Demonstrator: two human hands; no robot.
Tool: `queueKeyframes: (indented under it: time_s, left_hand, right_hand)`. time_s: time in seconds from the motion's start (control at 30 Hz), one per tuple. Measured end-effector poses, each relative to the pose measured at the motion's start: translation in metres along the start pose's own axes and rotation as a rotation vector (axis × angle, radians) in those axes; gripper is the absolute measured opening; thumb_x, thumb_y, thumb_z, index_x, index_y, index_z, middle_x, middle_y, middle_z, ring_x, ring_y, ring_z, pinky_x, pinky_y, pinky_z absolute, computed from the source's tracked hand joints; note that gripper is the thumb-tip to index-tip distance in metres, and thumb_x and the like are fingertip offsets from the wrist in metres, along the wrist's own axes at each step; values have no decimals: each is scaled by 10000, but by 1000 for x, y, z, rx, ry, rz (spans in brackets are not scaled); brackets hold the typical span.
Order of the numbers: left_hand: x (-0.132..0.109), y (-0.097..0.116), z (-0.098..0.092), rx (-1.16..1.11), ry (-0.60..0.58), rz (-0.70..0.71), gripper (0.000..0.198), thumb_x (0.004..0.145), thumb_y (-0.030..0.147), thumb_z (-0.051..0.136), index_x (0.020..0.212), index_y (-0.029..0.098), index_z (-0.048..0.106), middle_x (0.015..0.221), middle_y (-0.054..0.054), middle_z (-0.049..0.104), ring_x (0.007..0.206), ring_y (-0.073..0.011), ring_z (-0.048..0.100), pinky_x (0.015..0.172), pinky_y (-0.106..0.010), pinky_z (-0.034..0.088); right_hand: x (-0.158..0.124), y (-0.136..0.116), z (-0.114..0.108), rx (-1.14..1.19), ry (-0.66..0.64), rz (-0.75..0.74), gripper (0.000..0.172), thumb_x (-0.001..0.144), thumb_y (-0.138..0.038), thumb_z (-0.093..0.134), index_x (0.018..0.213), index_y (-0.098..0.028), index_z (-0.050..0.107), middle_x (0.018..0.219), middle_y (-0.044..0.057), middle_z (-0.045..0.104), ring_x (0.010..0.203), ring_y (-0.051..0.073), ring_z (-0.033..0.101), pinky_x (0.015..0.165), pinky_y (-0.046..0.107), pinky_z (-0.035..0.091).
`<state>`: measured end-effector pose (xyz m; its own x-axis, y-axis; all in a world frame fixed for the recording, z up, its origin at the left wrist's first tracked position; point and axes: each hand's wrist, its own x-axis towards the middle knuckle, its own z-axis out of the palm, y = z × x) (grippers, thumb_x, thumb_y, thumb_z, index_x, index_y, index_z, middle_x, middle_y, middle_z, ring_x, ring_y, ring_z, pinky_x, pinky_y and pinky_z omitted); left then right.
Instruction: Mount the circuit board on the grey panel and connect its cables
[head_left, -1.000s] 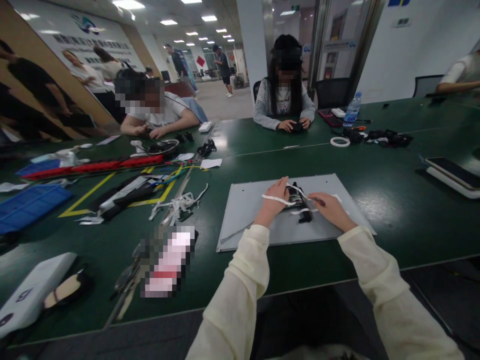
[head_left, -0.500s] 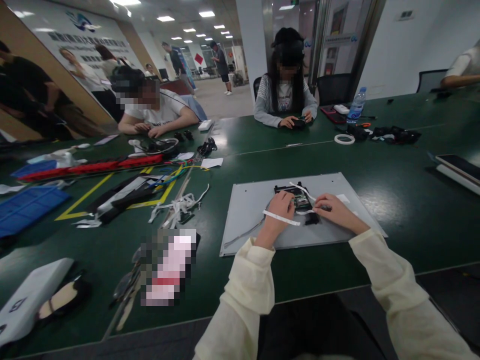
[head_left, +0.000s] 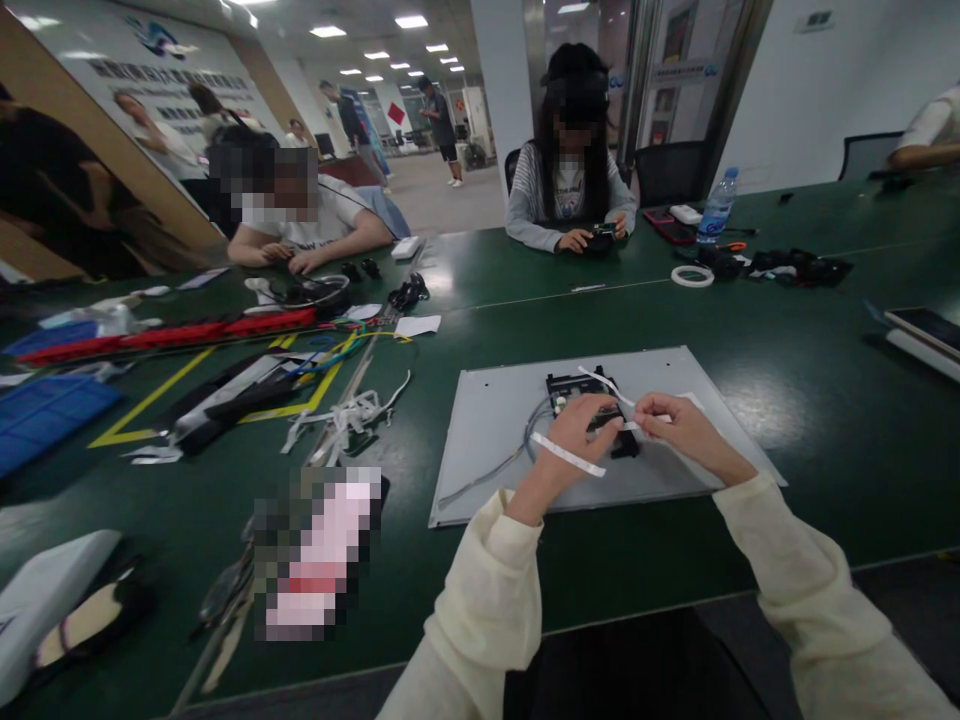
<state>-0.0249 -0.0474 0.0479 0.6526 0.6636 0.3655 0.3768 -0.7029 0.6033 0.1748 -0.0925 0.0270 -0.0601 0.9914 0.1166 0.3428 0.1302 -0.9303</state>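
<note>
Black gadget [head_left: 570, 384] sits on a gray board [head_left: 487, 430] in the head view. The right hand [head_left: 688, 432] pinches a white strip [head_left: 606, 386] near the gadget's right side. The left hand [head_left: 576, 425] bends over its near side; I can't tell if those fingers grip. Another strip [head_left: 568, 455] crosses the left wrist.

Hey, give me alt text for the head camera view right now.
Over a black device on a grey board, the person's right hand appears to pinch a white strip; the left hand curls over the device, more strip across its wrist. A tangle of strips lies to the left on the green table; two people sit opposite.
</note>
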Motion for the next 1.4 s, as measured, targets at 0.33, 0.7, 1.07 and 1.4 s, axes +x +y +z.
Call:
queueKeyframes:
  time_s: [0.33, 0.7, 1.07, 1.4]
  left_hand:
    - [2, -2, 16, 69, -76, -315, 222, 869, 307, 492, 735, 179, 615, 675, 2, 625, 636, -136, 566, 571, -239, 382]
    - [-4, -8, 37, 357, -86, -370, 197, 885, 331, 482, 854, 189, 615, 721, -35, 661, 688, -186, 633, 588, -271, 404]
    - [-2, -5, 39, 433, -80, -390, 224, 901, 338, 444, 858, 192, 608, 719, -51, 668, 690, -208, 651, 577, -278, 415]
    - [-1, -4, 41, 508, -144, -397, 235, 888, 315, 443, 864, 173, 629, 762, -76, 682, 707, -220, 657, 598, -302, 452]
  right_hand:
    - [4, 10, 6, -236, 105, 21, 247, 811, -409, 564, 947, -206, 598, 617, -23, 611, 538, 137, 568, 536, 237, 411]
    - [6, 18, 7, -620, 73, -57, 212, 853, -306, 472, 1030, -238, 567, 625, -21, 622, 574, 173, 602, 574, 255, 384]
    - [6, 19, 10, -648, 100, -47, 202, 882, -319, 443, 1036, -234, 543, 664, -7, 622, 605, 177, 608, 574, 253, 371]
    - [4, 24, 15, -890, 74, -34, 165, 872, -295, 480, 1012, -234, 543, 692, 4, 647, 610, 178, 615, 518, 250, 284]
